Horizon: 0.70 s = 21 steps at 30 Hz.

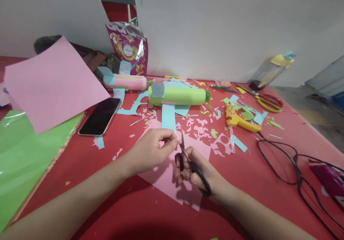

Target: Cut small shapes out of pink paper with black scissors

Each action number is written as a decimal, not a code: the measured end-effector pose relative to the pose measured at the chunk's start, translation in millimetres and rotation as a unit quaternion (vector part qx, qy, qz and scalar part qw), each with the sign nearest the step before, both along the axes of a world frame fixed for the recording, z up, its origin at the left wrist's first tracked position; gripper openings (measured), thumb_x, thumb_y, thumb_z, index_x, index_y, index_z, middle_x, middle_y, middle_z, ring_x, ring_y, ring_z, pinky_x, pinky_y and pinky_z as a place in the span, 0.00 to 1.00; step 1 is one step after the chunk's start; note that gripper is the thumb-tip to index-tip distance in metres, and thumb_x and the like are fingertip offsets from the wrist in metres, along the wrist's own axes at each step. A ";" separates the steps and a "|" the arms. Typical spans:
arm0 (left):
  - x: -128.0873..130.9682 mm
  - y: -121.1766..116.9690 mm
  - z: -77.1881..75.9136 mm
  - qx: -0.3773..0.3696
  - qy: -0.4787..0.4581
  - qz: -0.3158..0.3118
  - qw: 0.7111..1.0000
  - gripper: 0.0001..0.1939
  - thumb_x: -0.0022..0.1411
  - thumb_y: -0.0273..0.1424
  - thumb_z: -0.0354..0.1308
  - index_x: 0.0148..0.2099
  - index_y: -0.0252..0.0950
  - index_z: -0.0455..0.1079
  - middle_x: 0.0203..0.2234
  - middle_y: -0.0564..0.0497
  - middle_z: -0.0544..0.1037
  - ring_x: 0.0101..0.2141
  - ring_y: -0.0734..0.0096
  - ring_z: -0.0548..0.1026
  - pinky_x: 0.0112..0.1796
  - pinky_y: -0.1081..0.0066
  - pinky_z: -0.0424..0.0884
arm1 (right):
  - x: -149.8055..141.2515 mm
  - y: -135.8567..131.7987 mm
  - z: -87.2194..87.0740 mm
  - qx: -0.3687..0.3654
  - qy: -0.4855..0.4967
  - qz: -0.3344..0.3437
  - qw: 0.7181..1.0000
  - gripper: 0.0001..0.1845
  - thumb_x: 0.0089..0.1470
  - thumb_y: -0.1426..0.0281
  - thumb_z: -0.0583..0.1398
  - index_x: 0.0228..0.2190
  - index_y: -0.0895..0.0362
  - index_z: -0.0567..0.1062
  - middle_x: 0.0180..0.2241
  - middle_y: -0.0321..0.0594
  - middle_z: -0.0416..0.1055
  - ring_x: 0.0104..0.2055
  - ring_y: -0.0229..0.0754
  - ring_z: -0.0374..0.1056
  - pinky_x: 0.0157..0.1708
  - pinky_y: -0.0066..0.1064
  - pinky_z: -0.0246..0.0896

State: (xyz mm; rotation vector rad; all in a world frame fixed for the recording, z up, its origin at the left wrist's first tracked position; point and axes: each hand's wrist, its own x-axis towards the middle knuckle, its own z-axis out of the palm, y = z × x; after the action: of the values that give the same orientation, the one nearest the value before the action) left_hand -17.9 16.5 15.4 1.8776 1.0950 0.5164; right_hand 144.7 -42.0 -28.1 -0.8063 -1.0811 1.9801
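My right hand grips black-handled scissors, whose blades are parted and point away from me. Close to the blades, my left hand pinches a small scrap of paper, mostly hidden by the fingers. Under both hands lie pink paper sheets. Just beyond them rests a green paper-wrapped tube with light blue paper strips, one strip reaching toward my hands. Left of it lies a similar pink tube with blue spotted paper fins.
A yellow glue gun with a black cord lies right, near red-and-yellow-handled scissors and a bottle. A phone, pink sheet and green sheet are left. Paper scraps litter the red table. A snack bag stands behind.
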 end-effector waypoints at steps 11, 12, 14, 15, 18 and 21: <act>-0.7 0.4 0.4 0.018 0.006 -0.010 1.000 0.11 0.56 0.31 0.45 0.25 0.34 0.63 0.20 0.55 0.68 0.25 0.75 0.66 0.27 0.76 0.62 | -1.2 0.2 1.7 0.010 0.009 -0.006 1.000 0.22 0.41 0.55 0.61 0.28 0.54 0.55 0.24 0.30 0.55 0.24 0.33 0.55 0.27 0.30 0.52; -0.8 0.7 0.4 0.020 0.007 -0.011 1.000 0.11 0.56 0.31 0.45 0.25 0.34 0.63 0.20 0.55 0.68 0.25 0.75 0.66 0.27 0.76 0.62 | -1.0 0.2 1.9 0.013 0.004 -0.007 1.000 0.22 0.41 0.55 0.60 0.28 0.54 0.56 0.24 0.30 0.55 0.24 0.33 0.55 0.27 0.30 0.52; -1.0 1.3 0.7 0.024 0.012 -0.013 1.000 0.12 0.57 0.31 0.45 0.25 0.34 0.63 0.20 0.55 0.68 0.25 0.74 0.66 0.28 0.75 0.62 | -0.5 0.1 2.8 0.014 -0.008 -0.008 1.000 0.22 0.41 0.54 0.60 0.28 0.54 0.55 0.24 0.30 0.55 0.24 0.33 0.55 0.26 0.29 0.51; -1.1 1.5 0.9 0.027 0.015 -0.013 0.999 0.12 0.57 0.31 0.45 0.24 0.34 0.63 0.20 0.55 0.68 0.25 0.74 0.67 0.28 0.75 0.62 | -0.3 0.2 3.6 0.014 -0.013 -0.006 1.000 0.23 0.42 0.54 0.59 0.28 0.55 0.55 0.24 0.31 0.55 0.25 0.33 0.55 0.25 0.29 0.51; -1.6 1.9 2.0 0.033 0.024 -0.013 0.999 0.12 0.57 0.32 0.45 0.24 0.34 0.63 0.20 0.55 0.68 0.25 0.74 0.66 0.28 0.75 0.61 | -0.1 0.6 6.4 0.012 -0.027 -0.005 1.000 0.22 0.42 0.54 0.59 0.27 0.55 0.55 0.24 0.30 0.54 0.25 0.33 0.55 0.25 0.28 0.49; -2.1 1.9 3.0 0.035 0.032 -0.014 0.999 0.12 0.57 0.32 0.45 0.24 0.34 0.64 0.20 0.55 0.69 0.25 0.74 0.67 0.28 0.75 0.61 | -0.7 1.4 7.6 0.010 -0.031 -0.010 0.999 0.22 0.41 0.54 0.60 0.27 0.55 0.55 0.23 0.30 0.55 0.24 0.32 0.54 0.24 0.28 0.49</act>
State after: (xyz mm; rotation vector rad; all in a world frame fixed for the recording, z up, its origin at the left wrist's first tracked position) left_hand -20.0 18.3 18.4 1.9784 1.1030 0.4874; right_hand 144.0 -40.6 -20.5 -0.8690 -1.1226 1.9363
